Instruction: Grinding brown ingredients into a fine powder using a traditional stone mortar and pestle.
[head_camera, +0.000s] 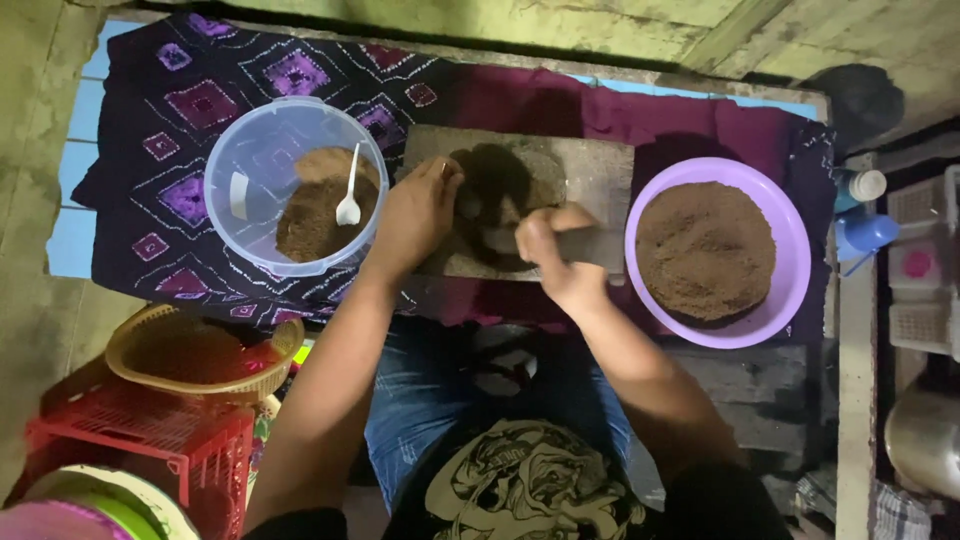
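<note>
my left hand (418, 212) lies flat and mostly open on the near left part of the flat grey grinding stone slab (590, 170), fingers spread toward the dark brown patch of ground paste (492, 190) in its middle, gripping nothing that i can see. my right hand (556, 262) is closed around a dark stone roller (590, 244) that lies across the slab's front edge, just right of the paste. as i judge it, a good deal is done: the round lilac plastic bowl (792, 250) to my right is packed nearly level with fine, crumbly brown powder (706, 250), while the clear round plastic tub (262, 150) to my left holds only a low heap of similar brown grounds (308, 215) with a white plastic spoon (349, 205) standing in it. the patch on the slab looks darker and damper than either pile, smeared thin rather than heaped. the slab is rough and matte, resting on a purple patterned cloth (180, 100) and a maroon cloth (520, 95). a woven yellow basket (150, 350) sits on a red plastic crate (140, 440) near my left knee.
</note>
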